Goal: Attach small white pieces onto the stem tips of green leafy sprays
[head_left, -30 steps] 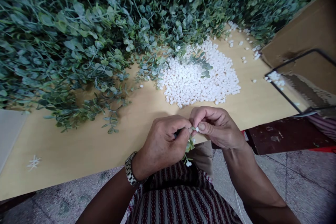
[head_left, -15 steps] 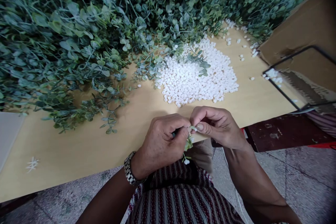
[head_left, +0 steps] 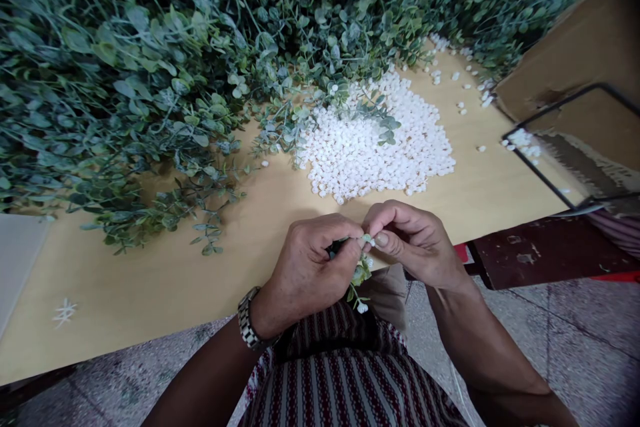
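The far side of the counter (head_left: pixel 500 195) is covered by foliage (head_left: pixel 225 33), with a pile of buds (head_left: pixel 385 159) spread before it. Cardboard (head_left: pixel 575 67) and a frame (head_left: pixel 545 179) are set at the right, small sticks (head_left: pixel 65 313) at the near left. Over the near edge, a sprig (head_left: pixel 361 273) is held between left hand (head_left: pixel 315 268) and right hand (head_left: pixel 417 243).

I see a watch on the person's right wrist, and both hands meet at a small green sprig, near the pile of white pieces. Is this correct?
No: the head view shows the watch on the left wrist, not the right. The left hand and right hand do meet at the green sprig, near the pile of white pieces.
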A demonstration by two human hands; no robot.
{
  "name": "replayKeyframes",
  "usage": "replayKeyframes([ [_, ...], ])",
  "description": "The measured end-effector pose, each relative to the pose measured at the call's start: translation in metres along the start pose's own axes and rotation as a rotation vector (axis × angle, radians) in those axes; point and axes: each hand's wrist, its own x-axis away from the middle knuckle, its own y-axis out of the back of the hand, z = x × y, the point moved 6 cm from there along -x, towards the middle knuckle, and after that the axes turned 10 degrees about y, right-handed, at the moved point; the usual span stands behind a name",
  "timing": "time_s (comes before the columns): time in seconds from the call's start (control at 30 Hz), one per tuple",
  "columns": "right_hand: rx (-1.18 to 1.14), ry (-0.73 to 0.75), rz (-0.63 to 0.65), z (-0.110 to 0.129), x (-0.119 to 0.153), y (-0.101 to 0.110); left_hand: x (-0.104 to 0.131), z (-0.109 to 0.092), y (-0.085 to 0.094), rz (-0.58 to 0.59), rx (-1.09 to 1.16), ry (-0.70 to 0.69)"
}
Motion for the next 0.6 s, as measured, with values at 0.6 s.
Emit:
replayKeyframes([
  [0.6,0.048,0.02,-0.028,-0.0012,0.0038,0.0021,-0.0007,0.0033,-0.0033,0.054,0.052,0.076],
])
